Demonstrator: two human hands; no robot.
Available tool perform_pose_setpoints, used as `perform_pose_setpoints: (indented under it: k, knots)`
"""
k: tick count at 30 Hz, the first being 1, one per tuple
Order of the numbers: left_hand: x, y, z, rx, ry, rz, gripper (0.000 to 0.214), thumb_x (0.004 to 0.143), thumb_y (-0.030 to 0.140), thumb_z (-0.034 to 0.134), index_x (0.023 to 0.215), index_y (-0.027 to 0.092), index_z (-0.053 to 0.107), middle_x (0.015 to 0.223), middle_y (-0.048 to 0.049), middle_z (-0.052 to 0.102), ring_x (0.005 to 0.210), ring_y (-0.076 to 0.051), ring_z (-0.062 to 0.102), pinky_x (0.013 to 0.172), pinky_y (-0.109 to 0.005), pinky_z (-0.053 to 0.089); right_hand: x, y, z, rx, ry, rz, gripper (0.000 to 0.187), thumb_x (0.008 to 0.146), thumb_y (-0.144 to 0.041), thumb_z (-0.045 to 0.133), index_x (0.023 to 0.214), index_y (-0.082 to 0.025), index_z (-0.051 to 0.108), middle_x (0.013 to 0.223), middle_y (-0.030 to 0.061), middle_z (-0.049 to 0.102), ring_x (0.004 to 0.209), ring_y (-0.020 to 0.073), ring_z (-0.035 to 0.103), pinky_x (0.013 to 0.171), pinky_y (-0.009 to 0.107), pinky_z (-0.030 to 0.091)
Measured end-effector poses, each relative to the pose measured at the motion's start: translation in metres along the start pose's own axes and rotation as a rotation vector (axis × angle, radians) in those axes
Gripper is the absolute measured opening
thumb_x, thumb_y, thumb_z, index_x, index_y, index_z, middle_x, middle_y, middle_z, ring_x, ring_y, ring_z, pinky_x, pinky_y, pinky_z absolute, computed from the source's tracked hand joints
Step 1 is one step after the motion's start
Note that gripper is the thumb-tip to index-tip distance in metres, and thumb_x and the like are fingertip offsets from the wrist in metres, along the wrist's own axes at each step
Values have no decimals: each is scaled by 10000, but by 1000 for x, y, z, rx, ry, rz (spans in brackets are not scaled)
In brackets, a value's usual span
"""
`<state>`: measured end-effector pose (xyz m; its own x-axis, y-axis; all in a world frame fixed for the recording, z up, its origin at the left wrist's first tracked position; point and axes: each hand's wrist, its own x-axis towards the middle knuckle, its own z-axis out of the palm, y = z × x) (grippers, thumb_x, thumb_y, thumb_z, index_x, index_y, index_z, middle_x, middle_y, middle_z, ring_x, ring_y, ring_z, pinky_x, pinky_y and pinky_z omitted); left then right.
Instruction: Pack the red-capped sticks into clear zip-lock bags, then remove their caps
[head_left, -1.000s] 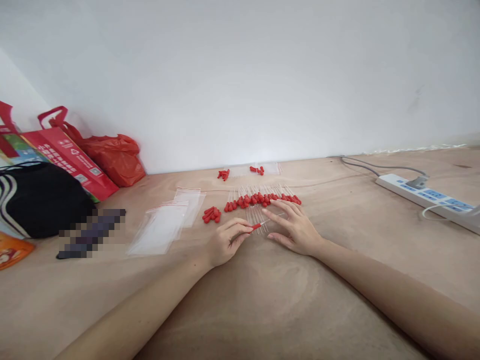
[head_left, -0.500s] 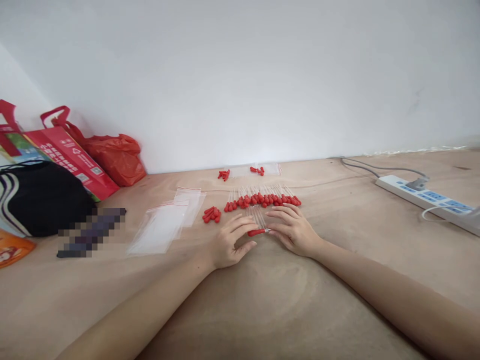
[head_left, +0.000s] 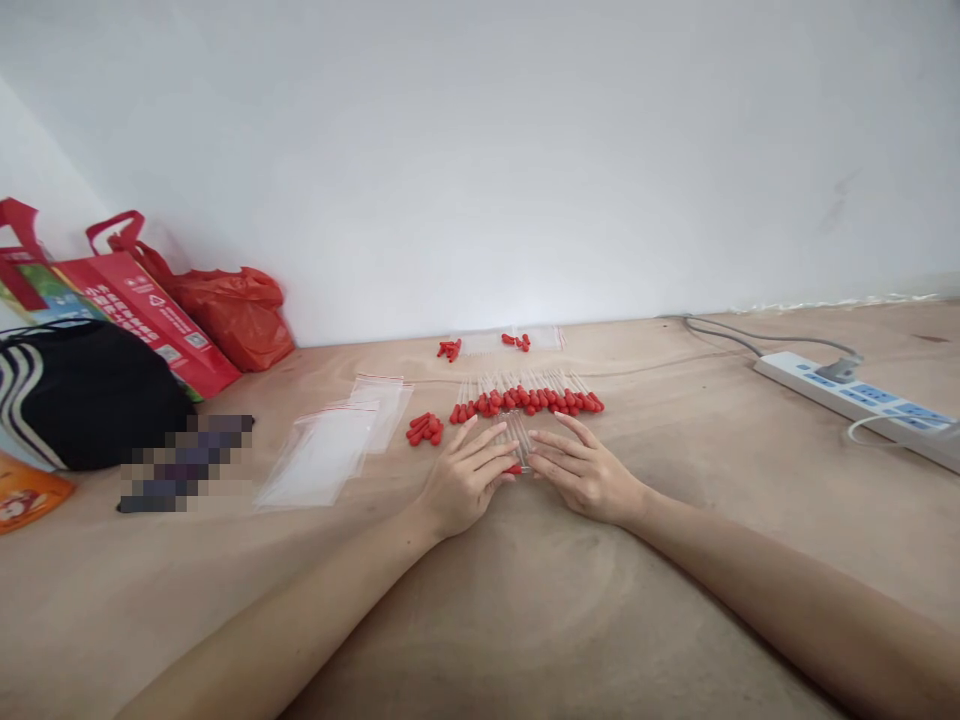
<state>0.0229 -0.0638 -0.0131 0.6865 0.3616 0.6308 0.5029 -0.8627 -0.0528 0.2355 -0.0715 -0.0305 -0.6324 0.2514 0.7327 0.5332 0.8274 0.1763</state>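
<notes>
Two hands met over a red bulb at the table

The left hand (head_left: 463, 487) had its thumb and fingers closed on a red bulb (head_left: 515, 469), whose tip poked out toward the other palm. The right hand (head_left: 589, 470) faced it from just across a narrow gap, fingers spread and fingertips near that tip; whether they gripped a tube there could not be told, since the spot was small and partly hidden. The bulb was near the middle of the wooden table (head_left: 540, 620), at the near end of some thin clear tubes (head_left: 514, 428) that lay side by side between the hands.

Just beyond the fingers stretched a row of red-bulbed tubes (head_left: 532, 399), bulbs toward the person and clear stems toward the wall (head_left: 480, 160). A small pile of loose red bulbs (head_left: 426, 430) lay near the left hand, and farther left were overlapping clear zip bags (head_left: 322, 455). Close to the wall, a few more red pieces (head_left: 449, 350) lay beside clear plastic.

Along the left side stood a red shopping bag (head_left: 157, 310), a red plastic bag (head_left: 240, 315) and a black bag (head_left: 97, 400) with white stripes. A white power strip (head_left: 847, 392) lay on the right, with cords plugged into it.
</notes>
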Motion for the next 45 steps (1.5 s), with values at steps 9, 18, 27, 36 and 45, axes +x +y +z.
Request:
perform_pose_setpoints:
  k: [9,18,27,36,45]
  knots:
    - [-1,2,-7,25,-22,-14,147,837,196,488,822,221,632,975,8,672,1094,-195,515,1024,-482,223,-1,-1,-4,-16,-34,-40,211,839,-94,408,963,-152,570,899,57,674,1107,177,496,1036,503,290]
    - [-6,-2,-8,-9,-74,-61,251,841,131,403,839,221,637,951,-17,671,1075,-186,518,1018,-473,242,-4,2,-5,44,-45,16,220,835,-94,394,932,-183,571,824,43,669,1079,177,512,1006,507,296]
    - [-23,-39,-29,89,212,-467,248,850,228,408,999,171,597,858,-62,470,741,-139,518,648,-270,477,-11,15,-1,-120,-96,436,250,854,-234,412,988,-193,618,612,21,604,584,133,540,626,300,361]
    - [-33,-80,-34,82,80,-850,290,736,272,482,989,146,543,794,-34,559,645,-135,537,609,-263,464,0,16,14,16,-152,631,191,793,-178,417,877,-156,587,749,38,651,689,165,578,648,294,348]
    - [-31,-73,-35,52,45,-886,278,725,379,521,899,163,542,787,-31,626,706,-168,564,646,-283,452,23,6,24,-9,-199,714,188,785,-189,425,790,-181,613,748,32,648,709,146,566,643,275,286]
